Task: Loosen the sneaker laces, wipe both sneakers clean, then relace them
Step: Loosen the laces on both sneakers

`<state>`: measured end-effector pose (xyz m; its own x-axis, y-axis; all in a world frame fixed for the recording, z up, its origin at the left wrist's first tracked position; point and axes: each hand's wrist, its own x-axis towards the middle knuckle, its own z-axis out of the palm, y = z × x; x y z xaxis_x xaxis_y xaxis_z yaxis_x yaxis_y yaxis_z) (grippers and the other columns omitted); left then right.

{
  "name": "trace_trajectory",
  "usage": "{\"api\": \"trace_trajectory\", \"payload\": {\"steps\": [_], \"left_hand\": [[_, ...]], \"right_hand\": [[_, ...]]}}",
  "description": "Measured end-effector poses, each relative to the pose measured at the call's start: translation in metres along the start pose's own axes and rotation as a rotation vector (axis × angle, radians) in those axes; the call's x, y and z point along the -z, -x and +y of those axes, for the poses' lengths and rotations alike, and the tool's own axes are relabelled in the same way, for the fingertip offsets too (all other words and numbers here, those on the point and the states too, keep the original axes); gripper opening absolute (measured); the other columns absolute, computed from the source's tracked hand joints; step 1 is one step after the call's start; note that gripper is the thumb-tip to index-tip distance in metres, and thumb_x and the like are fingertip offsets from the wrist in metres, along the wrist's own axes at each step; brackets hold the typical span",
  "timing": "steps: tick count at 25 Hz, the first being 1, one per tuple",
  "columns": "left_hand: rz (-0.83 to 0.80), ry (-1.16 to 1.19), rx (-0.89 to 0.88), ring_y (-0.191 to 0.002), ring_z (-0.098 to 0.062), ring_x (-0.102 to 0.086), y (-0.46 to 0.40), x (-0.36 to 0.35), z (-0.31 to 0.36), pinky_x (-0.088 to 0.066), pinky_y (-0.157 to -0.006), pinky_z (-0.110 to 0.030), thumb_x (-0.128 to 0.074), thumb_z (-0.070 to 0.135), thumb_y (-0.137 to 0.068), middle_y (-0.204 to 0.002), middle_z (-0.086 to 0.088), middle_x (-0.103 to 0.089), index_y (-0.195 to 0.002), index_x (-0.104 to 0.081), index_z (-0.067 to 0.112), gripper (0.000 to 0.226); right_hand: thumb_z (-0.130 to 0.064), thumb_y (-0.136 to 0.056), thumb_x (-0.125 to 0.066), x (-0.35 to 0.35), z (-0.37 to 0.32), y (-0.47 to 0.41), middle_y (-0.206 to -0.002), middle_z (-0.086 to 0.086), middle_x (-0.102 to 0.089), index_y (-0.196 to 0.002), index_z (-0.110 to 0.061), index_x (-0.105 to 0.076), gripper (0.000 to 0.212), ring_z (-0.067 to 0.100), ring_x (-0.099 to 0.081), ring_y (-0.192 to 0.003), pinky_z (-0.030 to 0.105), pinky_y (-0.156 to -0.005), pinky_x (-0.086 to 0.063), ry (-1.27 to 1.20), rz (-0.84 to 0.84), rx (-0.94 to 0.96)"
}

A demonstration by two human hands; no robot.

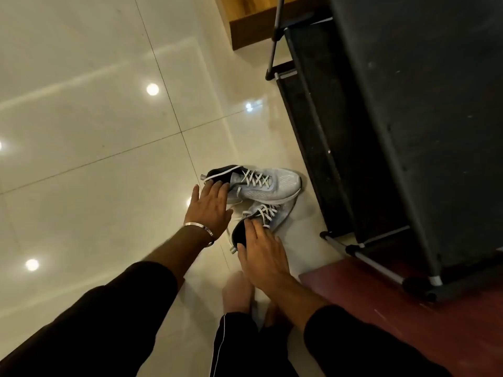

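as both sneakers (pixel 258 183) sit laced | hands (pixel 211 204) open, fingers spread | no lettering legible

We see a glossy cream tiled floor (pixel 95 126) carrying two grey sneakers: the far sneaker (pixel 261 183) lies just beyond our left grip (pixel 209 206), the near sneaker (pixel 261 217) under our right grip's (pixel 261 254) fingertips, toes touching. A black shoe rack (pixel 381 148) stands right of both grips.

2 grey sneakers (pixel 261 186) on floor; L hand (pixel 209 205) & R hand (pixel 261 254) spread, on heels.
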<state>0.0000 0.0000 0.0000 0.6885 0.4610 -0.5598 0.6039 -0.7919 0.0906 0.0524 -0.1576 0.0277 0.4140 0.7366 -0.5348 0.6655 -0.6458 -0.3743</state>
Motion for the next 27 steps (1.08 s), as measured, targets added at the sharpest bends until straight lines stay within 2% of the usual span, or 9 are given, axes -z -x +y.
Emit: {"api": "trace_trajectory", "payload": {"steps": [3,6,9,12,14,17,21,24,27], "left_hand": [[-0.047,0.004,0.019,-0.149,-0.028,-0.02,-0.014,-0.017,-0.002,-0.011,-0.121,-0.05,-0.05,0.039,-0.096,-0.157,-0.008,-0.032,-0.153,-0.018,0.012,0.071],[-0.051,-0.003,0.016,-0.141,-0.029,-0.034,-0.022,-0.032,-0.001,-0.018,-0.119,-0.047,-0.052,0.031,-0.095,-0.146,-0.01,-0.044,-0.148,-0.03,0.011,0.06],[0.031,-0.037,0.017,-0.12,-0.029,-0.051,-0.031,-0.042,-0.004,-0.029,-0.112,-0.044,-0.053,0.019,-0.091,-0.123,-0.009,-0.057,-0.126,-0.048,0.013,0.036],[0.027,-0.02,0.01,-0.111,-0.028,-0.056,-0.038,-0.05,-0.005,-0.034,-0.107,-0.044,-0.054,0.011,-0.088,-0.109,-0.007,-0.063,-0.114,-0.045,0.014,0.028],[-0.011,0.021,0.008,-0.1,-0.03,-0.058,-0.042,-0.055,-0.004,-0.044,-0.085,-0.039,-0.052,0.005,-0.088,-0.103,-0.01,-0.063,-0.116,-0.042,0.01,0.03],[-0.019,0.046,-0.021,-0.077,-0.033,-0.062,-0.042,-0.061,-0.006,-0.037,-0.061,-0.034,-0.048,0.006,-0.092,-0.086,-0.013,-0.065,-0.121,-0.04,0.005,0.03],[-0.033,0.107,0.017,-0.063,-0.032,-0.06,-0.029,-0.066,-0.004,-0.04,-0.05,-0.036,-0.044,0.012,-0.097,-0.079,-0.012,-0.066,-0.124,-0.038,0.007,0.028],[-0.046,0.089,0.061,-0.07,-0.033,-0.066,-0.007,-0.056,0.006,-0.046,-0.053,-0.038,-0.045,0.013,-0.097,-0.086,-0.013,-0.068,-0.137,-0.031,0.005,0.042],[-0.051,0.027,0.089,-0.076,-0.032,-0.069,0.016,-0.036,0.018,-0.043,-0.054,-0.037,-0.041,0.014,-0.098,-0.091,-0.012,-0.07,-0.138,-0.032,0.004,0.043]], "right_hand": [[-0.035,-0.098,-0.049,-0.024,0.003,-0.01,-0.148,0.009,-0.04,-0.147,-0.01,-0.034,0.057,0.028,-0.058,-0.118,0.038,-0.093,-0.048,-0.003,-0.106,-0.031],[-0.034,-0.098,-0.048,-0.045,0.007,-0.016,-0.147,0.01,-0.039,-0.145,-0.01,-0.034,0.054,0.028,-0.061,-0.112,0.035,-0.087,-0.05,-0.008,-0.218,-0.103],[-0.027,-0.097,-0.05,-0.059,0.011,-0.022,-0.144,0.01,-0.044,-0.142,-0.011,-0.037,0.049,0.027,-0.062,-0.11,0.034,-0.083,-0.052,0.02,-0.239,-0.107],[-0.024,-0.097,-0.052,-0.069,0.014,-0.03,-0.135,0.01,-0.052,-0.135,-0.013,-0.045,0.039,0.027,-0.063,-0.109,0.034,-0.082,-0.053,0.024,-0.223,-0.119],[-0.021,-0.098,-0.052,-0.076,0.017,-0.035,-0.127,0.009,-0.058,-0.127,-0.014,-0.052,0.03,0.027,-0.064,-0.108,0.035,-0.081,-0.052,0.018,-0.236,-0.123],[-0.015,-0.1,-0.048,-0.082,0.022,-0.041,-0.118,0.009,-0.064,-0.117,-0.014,-0.06,0.021,0.028,-0.064,-0.107,0.037,-0.084,-0.053,0.014,-0.275,-0.108],[-0.01,-0.101,-0.043,-0.077,0.025,-0.035,-0.116,0.011,-0.066,-0.116,-0.01,-0.06,0.023,0.027,-0.066,-0.105,0.036,-0.084,-0.052,0.01,-0.237,-0.083],[-0.013,-0.099,-0.046,-0.055,0.023,-0.015,-0.117,0.01,-0.065,-0.118,-0.012,-0.058,0.022,0.027,-0.065,-0.105,0.034,-0.084,-0.051,-0.012,-0.185,-0.081],[-0.014,-0.095,-0.05,-0.023,0.017,0.003,-0.114,0.009,-0.065,-0.113,-0.012,-0.061,0.022,0.028,-0.064,-0.103,0.033,-0.083,-0.05,-0.052,-0.155,-0.087]]}}
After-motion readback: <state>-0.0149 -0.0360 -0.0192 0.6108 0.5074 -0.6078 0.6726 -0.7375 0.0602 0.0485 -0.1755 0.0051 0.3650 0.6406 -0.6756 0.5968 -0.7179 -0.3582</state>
